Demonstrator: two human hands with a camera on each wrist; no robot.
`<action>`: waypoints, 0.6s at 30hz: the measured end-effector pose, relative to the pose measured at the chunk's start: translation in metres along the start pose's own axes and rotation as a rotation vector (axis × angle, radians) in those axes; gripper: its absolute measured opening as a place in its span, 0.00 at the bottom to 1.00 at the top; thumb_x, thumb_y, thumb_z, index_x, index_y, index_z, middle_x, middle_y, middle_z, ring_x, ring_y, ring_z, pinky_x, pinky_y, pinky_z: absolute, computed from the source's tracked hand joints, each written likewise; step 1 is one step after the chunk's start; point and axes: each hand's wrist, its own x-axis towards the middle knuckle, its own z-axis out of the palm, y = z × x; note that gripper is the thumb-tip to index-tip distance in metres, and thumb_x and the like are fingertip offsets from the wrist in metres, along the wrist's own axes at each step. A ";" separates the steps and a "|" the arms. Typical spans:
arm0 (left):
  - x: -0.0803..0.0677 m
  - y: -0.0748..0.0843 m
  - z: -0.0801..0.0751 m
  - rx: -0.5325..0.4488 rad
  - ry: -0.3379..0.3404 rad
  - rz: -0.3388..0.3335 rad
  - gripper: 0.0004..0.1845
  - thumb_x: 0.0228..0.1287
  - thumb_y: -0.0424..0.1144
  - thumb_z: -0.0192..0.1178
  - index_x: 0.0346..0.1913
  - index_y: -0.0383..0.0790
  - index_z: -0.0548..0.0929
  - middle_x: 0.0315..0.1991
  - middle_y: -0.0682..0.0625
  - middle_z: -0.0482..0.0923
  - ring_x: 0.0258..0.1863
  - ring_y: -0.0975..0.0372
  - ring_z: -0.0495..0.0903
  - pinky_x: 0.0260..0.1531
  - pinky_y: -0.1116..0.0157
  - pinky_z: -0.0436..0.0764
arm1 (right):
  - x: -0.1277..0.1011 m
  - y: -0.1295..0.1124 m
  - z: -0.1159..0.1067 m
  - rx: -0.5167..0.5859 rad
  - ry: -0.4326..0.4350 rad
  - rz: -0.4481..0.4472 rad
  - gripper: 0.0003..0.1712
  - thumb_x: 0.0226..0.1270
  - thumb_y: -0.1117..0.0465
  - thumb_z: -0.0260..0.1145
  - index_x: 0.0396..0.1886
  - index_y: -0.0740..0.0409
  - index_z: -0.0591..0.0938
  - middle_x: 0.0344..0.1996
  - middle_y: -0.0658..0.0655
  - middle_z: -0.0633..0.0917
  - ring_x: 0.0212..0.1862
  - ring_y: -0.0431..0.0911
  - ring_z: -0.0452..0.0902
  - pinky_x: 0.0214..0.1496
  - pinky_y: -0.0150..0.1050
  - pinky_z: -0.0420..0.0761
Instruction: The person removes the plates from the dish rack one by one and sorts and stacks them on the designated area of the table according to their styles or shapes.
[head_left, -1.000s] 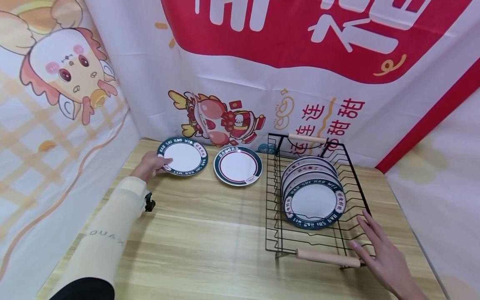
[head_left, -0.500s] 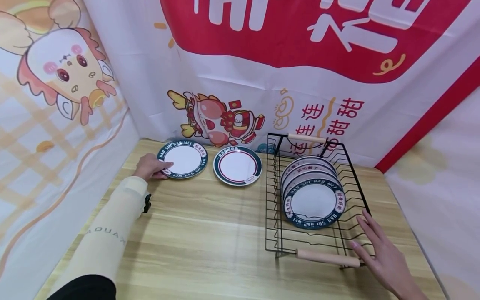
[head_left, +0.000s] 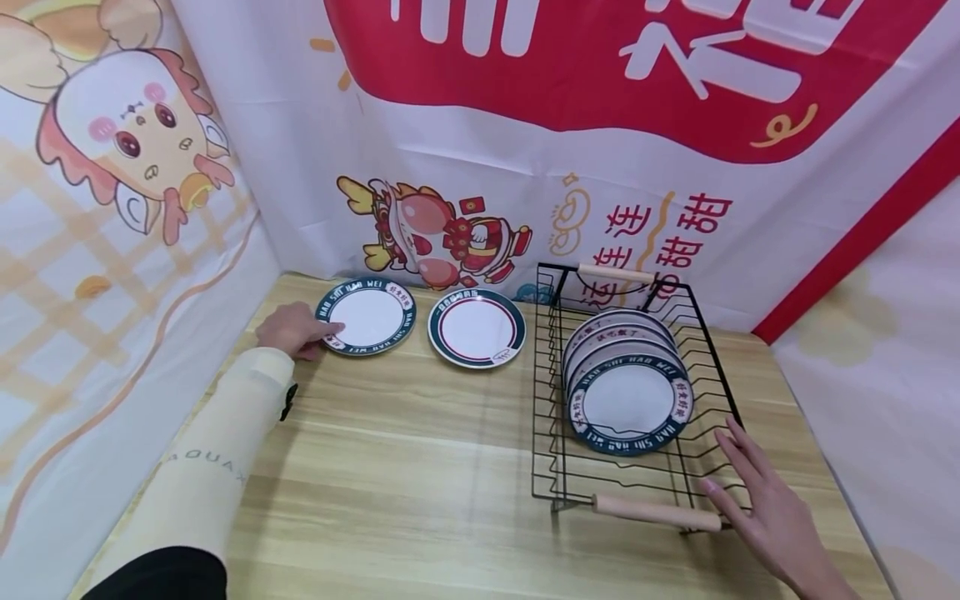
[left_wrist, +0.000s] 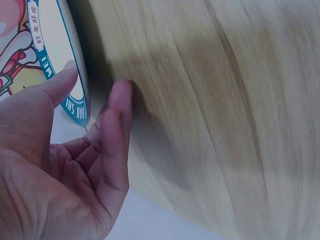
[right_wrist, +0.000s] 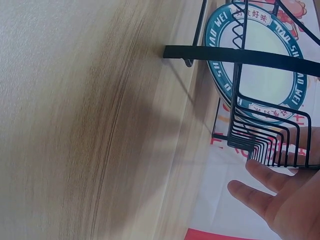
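Observation:
At the back left of the table lies a green-rimmed white plate [head_left: 367,318]. My left hand [head_left: 288,331] is at its left edge, the thumb over the rim. In the left wrist view the fingers [left_wrist: 115,145] stand apart from the plate's edge, loosely bent. My right hand [head_left: 776,521] is at the right front corner of a black wire dish rack [right_wrist: 192,52], its fingers spread and extended along the wires. Several plates lean in a row inside the rack, the front one a green-rimmed plate [head_left: 628,400].
A second plate [head_left: 477,329] with a green rim and red inner ring lies between the first plate and the rack. The rack has wooden handles, the near one [head_left: 656,512] facing me. Printed cloth walls [head_left: 300,150] border the wooden table [head_left: 420,467] at the back and sides.
The left plate, slightly tilted one second ago, has come down flat on the table. My left hand has since drawn back a little to the left. The right hand has stayed in place.

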 end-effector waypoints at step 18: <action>0.004 -0.007 -0.024 0.050 0.072 0.079 0.37 0.72 0.73 0.50 0.26 0.39 0.78 0.25 0.44 0.77 0.31 0.50 0.76 0.44 0.44 0.76 | -0.001 -0.001 -0.001 0.007 0.013 -0.015 0.44 0.73 0.49 0.70 0.82 0.60 0.65 0.86 0.56 0.54 0.65 0.77 0.73 0.43 0.77 0.77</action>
